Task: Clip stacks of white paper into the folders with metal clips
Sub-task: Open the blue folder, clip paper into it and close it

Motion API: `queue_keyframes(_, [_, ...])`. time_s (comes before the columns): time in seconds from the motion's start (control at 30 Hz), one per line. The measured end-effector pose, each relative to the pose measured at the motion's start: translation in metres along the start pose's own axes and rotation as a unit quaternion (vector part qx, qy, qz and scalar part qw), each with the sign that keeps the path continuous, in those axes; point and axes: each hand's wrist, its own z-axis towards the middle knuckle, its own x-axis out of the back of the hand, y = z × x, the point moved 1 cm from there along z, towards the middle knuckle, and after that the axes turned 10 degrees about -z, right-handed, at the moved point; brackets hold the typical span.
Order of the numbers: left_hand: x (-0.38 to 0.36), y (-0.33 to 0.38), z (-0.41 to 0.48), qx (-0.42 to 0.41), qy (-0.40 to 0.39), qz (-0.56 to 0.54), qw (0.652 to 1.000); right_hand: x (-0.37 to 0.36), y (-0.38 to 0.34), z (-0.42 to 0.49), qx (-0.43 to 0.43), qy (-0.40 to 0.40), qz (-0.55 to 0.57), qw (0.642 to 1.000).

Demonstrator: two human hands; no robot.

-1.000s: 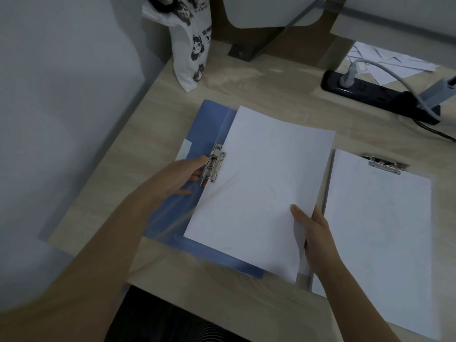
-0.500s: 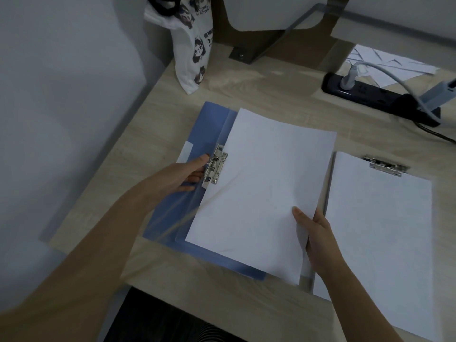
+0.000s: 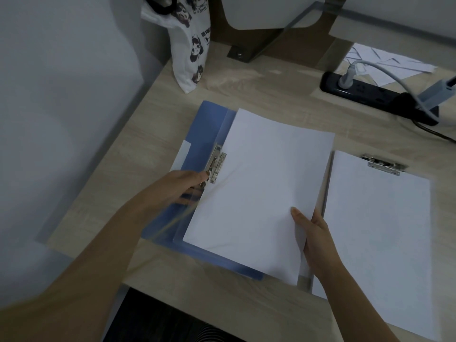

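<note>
An open blue folder point(image 3: 197, 134) lies on the desk with a stack of white paper point(image 3: 261, 183) on its right half. A metal clip point(image 3: 216, 166) sits at the stack's left edge. My left hand point(image 3: 183, 187) reaches to the clip's lower end, its fingers blurred and touching the metal. My right hand point(image 3: 312, 233) pinches the stack's lower right edge, thumb on top. To the right lies a second stack of white paper point(image 3: 377, 218) held under its own metal clip point(image 3: 382, 164) at the top.
A white tote bag with cartoon faces point(image 3: 190, 43) stands at the back left. A black power strip point(image 3: 377, 97) with a grey cable sits at the back right, loose papers point(image 3: 385, 62) behind it. The desk's front edge point(image 3: 222, 290) is near me.
My left hand has slid a little down along the clip and is now blurred with motion. The paper stack and my right hand have stayed where they were.
</note>
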Motion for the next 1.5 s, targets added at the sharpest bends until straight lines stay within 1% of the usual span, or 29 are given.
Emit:
queue_keyframes(0.07, [-0.002,-0.003,0.0,-0.031,0.01,-0.003,0.999,0.0,0.0,0.0,-0.003,0.002,-0.002,1.0])
queue_keyframes(0.17, [-0.004,-0.007,0.005,-0.066,0.027,0.032,0.997,0.001,0.002,0.001,-0.008,0.009,-0.007,1.0])
queue_keyframes(0.27, [-0.005,-0.011,0.008,-0.085,0.046,0.046,0.994,0.002,0.005,0.003,-0.014,0.015,-0.012,1.0])
queue_keyframes(0.37, [-0.004,-0.016,0.008,-0.09,0.046,0.042,0.994,0.001,0.004,0.003,-0.008,0.015,-0.019,1.0])
queue_keyframes(0.43, [-0.002,-0.017,0.006,-0.078,0.047,0.024,0.996,-0.001,0.003,0.002,0.012,0.028,-0.035,0.999])
queue_keyframes(0.53, [-0.006,-0.016,0.002,-0.079,0.054,0.006,0.995,-0.009,-0.001,-0.002,0.063,0.09,-0.087,0.99])
queue_keyframes(0.63, [-0.01,-0.016,-0.001,-0.094,0.068,-0.002,0.993,-0.018,-0.002,-0.004,0.083,0.162,-0.192,0.965])
queue_keyframes(0.67, [-0.011,-0.016,-0.003,-0.105,0.073,-0.003,0.992,-0.019,-0.002,-0.004,0.091,0.186,-0.256,0.944])
queue_keyframes(0.7, [-0.013,-0.015,-0.006,-0.119,0.082,0.003,0.99,-0.018,-0.002,-0.004,0.109,0.207,-0.324,0.917])
queue_keyframes(0.73, [-0.015,-0.013,-0.01,-0.135,0.09,0.009,0.987,-0.016,-0.001,-0.005,0.135,0.209,-0.384,0.889])
queue_keyframes(0.77, [-0.018,-0.009,-0.015,-0.15,0.098,0.005,0.984,-0.014,0.0,-0.005,0.153,0.191,-0.431,0.869])
queue_keyframes(0.8, [-0.022,-0.005,-0.021,-0.166,0.102,-0.004,0.981,-0.011,0.0,-0.006,0.159,0.16,-0.461,0.858])
queue_keyframes(0.9, [-0.043,0.013,-0.045,-0.217,0.107,-0.042,0.969,0.001,-0.005,-0.012,0.164,0.071,-0.485,0.856])
queue_keyframes(0.97, [-0.064,0.028,-0.062,-0.253,0.115,-0.059,0.959,0.008,-0.02,-0.019,0.153,0.014,-0.466,0.871])
queue_keyframes(1.0, [-0.076,0.036,-0.07,-0.264,0.113,-0.071,0.955,0.013,-0.027,-0.022,0.131,-0.018,-0.439,0.889])
queue_keyframes(1.1, [-0.117,0.056,-0.088,-0.253,0.091,-0.119,0.956,0.036,-0.048,-0.039,0.042,-0.099,-0.273,0.956])
queue_keyframes(1.17, [-0.146,0.065,-0.095,-0.241,0.059,-0.142,0.958,0.054,-0.063,-0.052,0.018,-0.133,-0.15,0.98])
queue_keyframes(1.23, [-0.176,0.067,-0.097,-0.238,0.019,-0.118,0.964,0.076,-0.076,-0.064,0.015,-0.152,-0.035,0.988])
queue_keyframes(1.3, [-0.207,0.064,-0.093,-0.237,-0.01,-0.094,0.967,0.104,-0.088,-0.077,0.032,-0.164,0.036,0.985])
queue_keyframes(1.37, [-0.237,0.058,-0.083,-0.222,-0.031,-0.081,0.971,0.133,-0.093,-0.086,0.059,-0.175,0.06,0.981])
queue_keyframes(1.43, [-0.263,0.046,-0.07,-0.211,-0.042,-0.037,0.976,0.159,-0.093,-0.09,0.075,-0.166,0.079,0.98])
queue_keyframes(1.47, [-0.274,0.038,-0.063,-0.212,-0.033,-0.015,0.977,0.17,-0.091,-0.09,0.072,-0.151,0.088,0.982])
queue_keyframes(1.5, [-0.282,0.029,-0.054,-0.215,-0.006,0.001,0.977,0.184,-0.086,-0.089,0.063,-0.129,0.098,0.985])
